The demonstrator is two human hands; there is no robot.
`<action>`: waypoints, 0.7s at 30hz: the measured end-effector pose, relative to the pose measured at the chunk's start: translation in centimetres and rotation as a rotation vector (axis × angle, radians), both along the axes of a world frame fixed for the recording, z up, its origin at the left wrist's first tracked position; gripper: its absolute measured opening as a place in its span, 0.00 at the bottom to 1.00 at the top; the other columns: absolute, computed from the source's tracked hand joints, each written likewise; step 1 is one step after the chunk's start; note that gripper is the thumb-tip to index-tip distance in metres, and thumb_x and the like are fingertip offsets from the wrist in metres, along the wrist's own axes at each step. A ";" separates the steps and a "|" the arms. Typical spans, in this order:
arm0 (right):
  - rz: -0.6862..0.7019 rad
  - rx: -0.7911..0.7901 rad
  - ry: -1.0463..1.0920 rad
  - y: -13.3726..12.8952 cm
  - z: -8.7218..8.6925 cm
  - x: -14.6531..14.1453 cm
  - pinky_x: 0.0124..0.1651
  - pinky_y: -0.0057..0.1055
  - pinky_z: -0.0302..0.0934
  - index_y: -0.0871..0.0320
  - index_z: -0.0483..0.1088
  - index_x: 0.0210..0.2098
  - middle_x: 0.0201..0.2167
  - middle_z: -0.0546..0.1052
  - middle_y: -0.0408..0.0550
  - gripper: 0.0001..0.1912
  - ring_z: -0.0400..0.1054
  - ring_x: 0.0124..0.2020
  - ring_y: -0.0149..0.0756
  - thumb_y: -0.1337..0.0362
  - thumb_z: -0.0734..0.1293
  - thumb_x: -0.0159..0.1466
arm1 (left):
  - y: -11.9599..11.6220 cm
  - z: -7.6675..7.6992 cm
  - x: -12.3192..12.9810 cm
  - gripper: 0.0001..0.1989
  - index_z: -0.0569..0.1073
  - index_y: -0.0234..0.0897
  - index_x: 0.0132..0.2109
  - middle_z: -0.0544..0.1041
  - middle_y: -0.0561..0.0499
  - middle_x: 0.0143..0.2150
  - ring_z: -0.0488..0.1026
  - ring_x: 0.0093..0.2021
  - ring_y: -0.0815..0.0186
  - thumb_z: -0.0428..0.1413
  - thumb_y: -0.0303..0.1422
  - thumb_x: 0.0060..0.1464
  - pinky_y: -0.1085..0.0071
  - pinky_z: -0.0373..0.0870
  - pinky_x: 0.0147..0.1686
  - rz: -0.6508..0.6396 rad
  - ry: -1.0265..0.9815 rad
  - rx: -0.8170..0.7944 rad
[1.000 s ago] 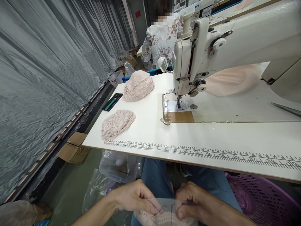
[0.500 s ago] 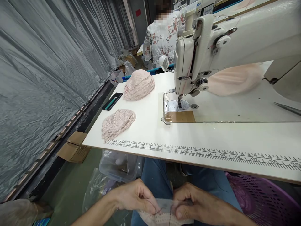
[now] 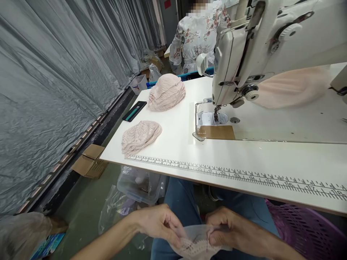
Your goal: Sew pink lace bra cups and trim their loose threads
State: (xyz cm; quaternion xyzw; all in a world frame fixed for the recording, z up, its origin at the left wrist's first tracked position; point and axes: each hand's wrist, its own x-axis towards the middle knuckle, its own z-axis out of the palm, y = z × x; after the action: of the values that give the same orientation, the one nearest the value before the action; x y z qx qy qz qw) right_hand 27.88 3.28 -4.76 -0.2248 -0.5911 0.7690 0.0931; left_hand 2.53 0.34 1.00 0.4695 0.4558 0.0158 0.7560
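Our left hand and right hand had edged apart, both pinching the lace, apparently spreading it; next, it seemed to need steadying.

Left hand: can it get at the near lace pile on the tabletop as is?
Probably yes: the left hand is below the front edge of the table, and nothing visible covers the near lace pile. It pinches the sheer lace piece, so likely must release that first.
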 end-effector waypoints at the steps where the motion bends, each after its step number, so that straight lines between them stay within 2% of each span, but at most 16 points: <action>1: 0.002 0.001 -0.002 0.0 -0.1 0.1 0.22 0.24 0.43 0.61 0.68 0.22 0.19 0.60 0.37 0.20 0.50 0.21 0.25 0.50 0.68 0.58 | -0.1 -0.1 0.1 0.32 0.80 0.37 0.43 0.78 0.51 0.29 0.72 0.28 0.69 0.65 0.55 0.33 0.75 0.71 0.36 0.017 -0.007 -0.038; 4: 0.007 0.005 -0.009 -0.1 -0.4 0.4 0.24 0.25 0.43 0.61 0.70 0.23 0.20 0.61 0.38 0.20 0.51 0.23 0.26 0.50 0.67 0.59 | -0.1 -0.2 0.1 0.33 0.80 0.36 0.43 0.80 0.48 0.35 0.77 0.34 0.64 0.66 0.54 0.33 0.71 0.72 0.43 0.023 0.008 -0.055; 11: 0.039 0.001 -0.019 -0.1 0.5 -0.1 0.27 0.25 0.48 0.62 0.73 0.25 0.21 0.64 0.40 0.17 0.56 0.25 0.28 0.52 0.69 0.59 | 0.0 0.2 0.0 0.33 0.79 0.36 0.47 0.80 0.47 0.41 0.78 0.43 0.59 0.65 0.54 0.36 0.70 0.73 0.46 -0.003 -0.035 -0.058; 14: 0.046 0.009 -0.004 -0.1 0.7 -0.6 0.28 0.25 0.51 0.61 0.76 0.27 0.23 0.67 0.41 0.15 0.60 0.26 0.30 0.53 0.70 0.57 | -0.1 0.2 -0.2 0.33 0.78 0.36 0.47 0.80 0.46 0.42 0.77 0.44 0.58 0.65 0.53 0.37 0.69 0.73 0.46 -0.004 -0.024 -0.046; 18: 0.033 0.030 0.016 -0.1 0.5 -0.9 0.26 0.24 0.49 0.62 0.76 0.23 0.21 0.66 0.40 0.19 0.57 0.24 0.28 0.50 0.70 0.57 | -0.2 0.1 -0.6 0.32 0.79 0.35 0.46 0.80 0.46 0.41 0.78 0.44 0.58 0.65 0.53 0.37 0.70 0.74 0.46 -0.002 -0.040 -0.040; 21: 0.029 0.031 0.013 0.0 0.3 -0.6 0.27 0.24 0.51 0.63 0.77 0.24 0.21 0.67 0.41 0.20 0.60 0.25 0.28 0.50 0.69 0.57 | -0.1 0.2 -0.9 0.31 0.79 0.34 0.45 0.80 0.46 0.41 0.78 0.43 0.58 0.65 0.52 0.39 0.71 0.74 0.44 -0.013 -0.040 -0.021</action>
State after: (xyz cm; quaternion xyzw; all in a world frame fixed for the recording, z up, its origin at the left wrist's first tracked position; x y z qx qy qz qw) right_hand 27.24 3.24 -4.44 -0.2097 -0.6056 0.7625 0.0892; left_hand 1.58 0.26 1.22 0.4643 0.4374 0.0155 0.7700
